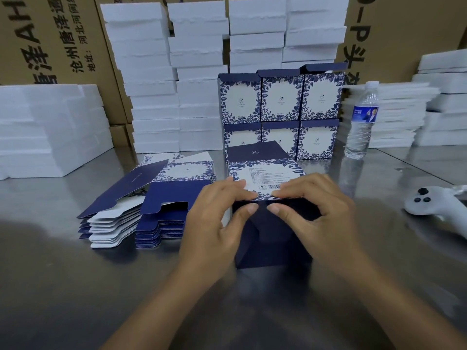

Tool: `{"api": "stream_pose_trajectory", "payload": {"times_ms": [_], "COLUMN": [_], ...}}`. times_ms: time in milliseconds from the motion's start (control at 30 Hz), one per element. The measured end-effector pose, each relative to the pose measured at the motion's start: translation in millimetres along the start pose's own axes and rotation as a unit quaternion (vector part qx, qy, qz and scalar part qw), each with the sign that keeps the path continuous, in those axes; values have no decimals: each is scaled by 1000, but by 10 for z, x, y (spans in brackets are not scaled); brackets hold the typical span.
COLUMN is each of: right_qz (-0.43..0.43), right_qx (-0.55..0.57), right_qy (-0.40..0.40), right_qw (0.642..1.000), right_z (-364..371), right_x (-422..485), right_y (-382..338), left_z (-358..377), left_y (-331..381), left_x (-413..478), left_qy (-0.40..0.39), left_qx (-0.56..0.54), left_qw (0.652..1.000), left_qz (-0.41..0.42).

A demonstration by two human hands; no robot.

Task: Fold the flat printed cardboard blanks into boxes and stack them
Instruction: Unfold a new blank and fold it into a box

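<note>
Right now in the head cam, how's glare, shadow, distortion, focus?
Head view: wide-angle bowing, the foam stacks tilt outward toward the edges. Head view: the steel table shows a soft sheen by the water bottle, nothing blown out; dark shadow toward the frame's bottom-left. Head view: the left hand and right hand gripping the box look slightly soft, its small print unreadable.

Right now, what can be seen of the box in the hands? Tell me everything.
The box is thin printed card, not yet closed. Its near face is plain navy. The upper panel is white with small text, a barcode and a blue leaf border. A navy flap with a small logo stands open behind. It sits on the metal table, right of the blanks. The left hand and right hand pinch its near top edge, fingers on the printed panel, thumbs on the navy face.
</note>
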State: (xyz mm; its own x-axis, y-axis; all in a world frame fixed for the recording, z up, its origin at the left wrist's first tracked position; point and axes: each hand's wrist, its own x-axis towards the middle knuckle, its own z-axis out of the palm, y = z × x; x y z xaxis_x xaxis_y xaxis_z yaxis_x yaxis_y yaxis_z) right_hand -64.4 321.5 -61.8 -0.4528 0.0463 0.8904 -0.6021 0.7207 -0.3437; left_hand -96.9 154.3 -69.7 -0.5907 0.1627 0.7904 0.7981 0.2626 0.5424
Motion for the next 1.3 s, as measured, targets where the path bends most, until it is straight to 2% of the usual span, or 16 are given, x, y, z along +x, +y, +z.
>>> {"api": "stream_pose_trajectory", "payload": {"times_ms": [300, 567, 833, 1033, 1300], "right_qz": [3, -3, 74, 69, 133], "right_qx": [-13, -9, 54, 63, 107], "right_qy": [32, 1, -6, 0, -39], "right_qw": [999, 1000, 996, 996, 985], "right_z": [-27, -63, -155, -126, -159], "right_x": [-19, -7, -56, -49, -42], "right_y": [26, 73, 111, 102, 91], "left_z": [-97, -122, -237, -222, -265], "left_y": [71, 56, 28, 16, -26], "left_x": [33, 38, 85, 90, 119], "left_qy": [-15, -22, -65, -63, -99], "left_qx": [-20, -25, -84, -107, -121], "left_qw": [999, 999, 989, 986, 980], "left_qz": [-32, -40, -104, -108, -120]}}
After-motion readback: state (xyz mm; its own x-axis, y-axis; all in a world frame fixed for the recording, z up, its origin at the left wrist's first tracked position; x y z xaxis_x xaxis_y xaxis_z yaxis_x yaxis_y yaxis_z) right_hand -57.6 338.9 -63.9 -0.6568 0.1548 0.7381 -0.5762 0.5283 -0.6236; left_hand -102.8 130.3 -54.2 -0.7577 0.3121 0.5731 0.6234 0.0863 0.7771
